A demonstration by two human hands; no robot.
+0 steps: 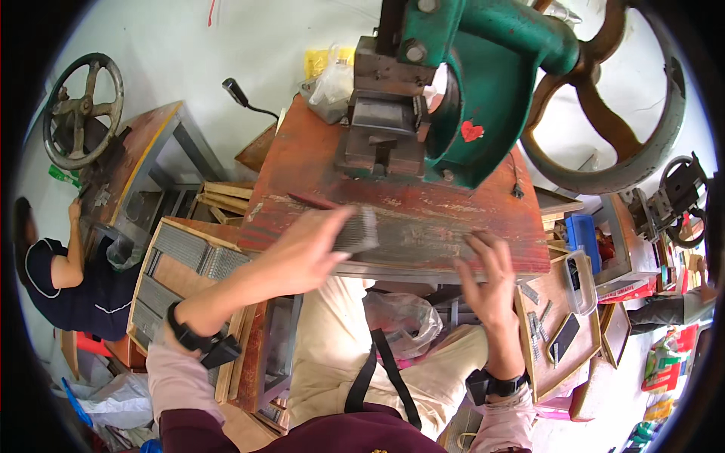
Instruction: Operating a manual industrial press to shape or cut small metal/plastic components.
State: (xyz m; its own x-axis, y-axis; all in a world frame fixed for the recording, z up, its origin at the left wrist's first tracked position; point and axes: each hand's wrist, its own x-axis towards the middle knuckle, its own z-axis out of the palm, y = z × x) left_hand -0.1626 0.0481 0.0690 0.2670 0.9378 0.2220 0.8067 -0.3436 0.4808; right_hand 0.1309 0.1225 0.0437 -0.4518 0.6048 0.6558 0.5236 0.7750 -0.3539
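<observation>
My left hand (313,245) is closed on a bundle of small grey metal pieces (358,230), ridged side by side. It is just above the front of the worn red-brown workbench (287,166). Motion blurs the bundle, so the exact kind of piece cannot be told. My right hand (489,275) hovers at the bench's front edge, fingers apart and nothing in them. Beyond both hands stands a green press (483,98) with a dark metal die block (384,140) under its ram. A thin dark red stick (313,201) lies behind my left hand.
A wooden tray (177,275) with rows of grey metal pieces is at left. At right, another tray (559,362) holds loose pieces, a phone (563,338) and a clear plastic box (580,283). A big handwheel (604,98) juts out right. A co-worker (75,283) sits far left.
</observation>
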